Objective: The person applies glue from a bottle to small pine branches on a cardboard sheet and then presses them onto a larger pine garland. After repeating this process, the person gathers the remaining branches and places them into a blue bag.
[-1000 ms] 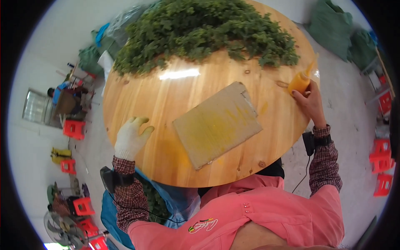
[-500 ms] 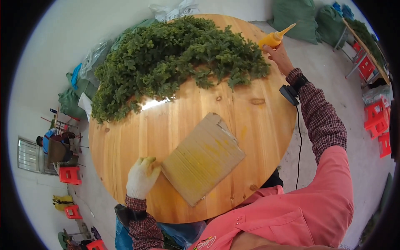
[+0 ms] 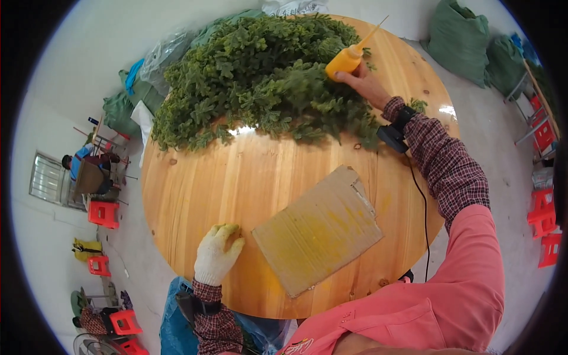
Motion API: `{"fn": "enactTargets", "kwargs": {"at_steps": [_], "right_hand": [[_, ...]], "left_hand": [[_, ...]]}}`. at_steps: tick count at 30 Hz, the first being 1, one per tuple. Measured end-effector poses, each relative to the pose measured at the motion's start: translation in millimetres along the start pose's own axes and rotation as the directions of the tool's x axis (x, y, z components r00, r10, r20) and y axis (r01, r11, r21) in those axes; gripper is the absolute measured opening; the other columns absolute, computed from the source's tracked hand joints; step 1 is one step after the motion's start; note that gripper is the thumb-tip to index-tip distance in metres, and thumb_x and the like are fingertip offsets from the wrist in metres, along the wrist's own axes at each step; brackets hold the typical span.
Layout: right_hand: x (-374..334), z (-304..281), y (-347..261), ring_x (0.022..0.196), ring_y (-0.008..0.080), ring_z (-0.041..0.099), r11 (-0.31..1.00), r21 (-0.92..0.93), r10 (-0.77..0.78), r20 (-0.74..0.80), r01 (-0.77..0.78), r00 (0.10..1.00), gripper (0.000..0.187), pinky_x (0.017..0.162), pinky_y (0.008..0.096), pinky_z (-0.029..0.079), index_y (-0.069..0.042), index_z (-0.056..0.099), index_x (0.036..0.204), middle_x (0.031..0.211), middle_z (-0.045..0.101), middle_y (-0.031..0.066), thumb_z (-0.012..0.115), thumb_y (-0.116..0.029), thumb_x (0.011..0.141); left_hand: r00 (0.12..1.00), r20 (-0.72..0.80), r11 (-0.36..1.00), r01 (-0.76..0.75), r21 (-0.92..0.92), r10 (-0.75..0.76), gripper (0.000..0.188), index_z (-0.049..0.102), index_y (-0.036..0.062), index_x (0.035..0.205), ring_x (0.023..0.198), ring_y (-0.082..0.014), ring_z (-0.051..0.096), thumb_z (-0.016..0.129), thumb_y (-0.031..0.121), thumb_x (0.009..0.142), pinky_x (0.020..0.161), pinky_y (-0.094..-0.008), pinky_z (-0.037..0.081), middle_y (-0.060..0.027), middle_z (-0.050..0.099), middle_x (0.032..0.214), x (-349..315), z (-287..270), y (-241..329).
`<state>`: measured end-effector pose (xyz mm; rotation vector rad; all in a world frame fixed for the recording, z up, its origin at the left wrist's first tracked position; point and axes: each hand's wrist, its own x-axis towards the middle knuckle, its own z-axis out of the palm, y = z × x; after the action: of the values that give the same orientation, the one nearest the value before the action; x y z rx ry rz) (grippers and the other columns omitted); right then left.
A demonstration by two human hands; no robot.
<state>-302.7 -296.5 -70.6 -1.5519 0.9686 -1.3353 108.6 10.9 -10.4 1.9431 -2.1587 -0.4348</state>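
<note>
Tabletop's left edge lies open; my empty left hand half-curls, my right hand clasps a yellow bottle.

Tilted, long-nozzled yellow bottle near the green foliage

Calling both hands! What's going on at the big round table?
Right hand: gripping yellow bottle. Left hand: gloved, loosely curled, left of cardboard. Green leaves: heaped across table's far side, perhaps crowding the bottle.

bare tabletop gives room until foliage blocks
</note>
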Motion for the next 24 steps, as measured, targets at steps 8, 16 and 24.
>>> {"fn": "enactTargets", "kwargs": {"at_steps": [8,16,24], "right_hand": [[-55.8,100.4,-35.4,0.117,0.0182,0.056,0.996,0.084,0.006,0.279,-0.030,0.960,0.070,0.101,0.0322,0.047,-0.004,0.037,0.141,0.127,0.057,0.0092,0.075,-0.028,0.088],[-88.7,14.3,-96.5,0.121,0.0160,0.054,0.984,-0.178,0.021,0.185,0.013,0.983,0.060,0.104,0.0311,0.044,-0.001,0.044,0.138,0.129,0.057,0.0082,0.069,-0.033,0.094],[-219.7,-48.2,-149.6,0.117,0.0122,0.052,0.904,-0.360,0.211,-0.091,-0.230,0.973,0.061,0.103,0.0285,0.039,0.004,0.045,0.140,0.127,0.057,0.0051,0.064,-0.029,0.092]], "left_hand": [[0.995,0.006,0.995,-0.100,-0.001,0.100,0.032,0.066,0.0041,0.113,0.101,-0.0345,0.064,0.068,0.021,0.086,0.086,-0.0401,0.052,-0.0163,0.065,0.108,25.8,6.0,3.1],[0.974,0.102,0.979,-0.205,0.017,0.202,0.045,0.061,0.0036,0.122,0.110,-0.0366,0.059,0.070,0.026,0.084,0.093,-0.0424,0.049,-0.0191,0.062,0.118,29.0,-8.1,16.1],[0.881,0.165,0.880,-0.463,0.104,0.444,0.067,0.049,0.0030,0.135,0.124,-0.0359,0.050,0.074,0.034,0.080,0.104,-0.0457,0.040,-0.0182,0.053,0.132,10.0,31.7,57.7]]}}
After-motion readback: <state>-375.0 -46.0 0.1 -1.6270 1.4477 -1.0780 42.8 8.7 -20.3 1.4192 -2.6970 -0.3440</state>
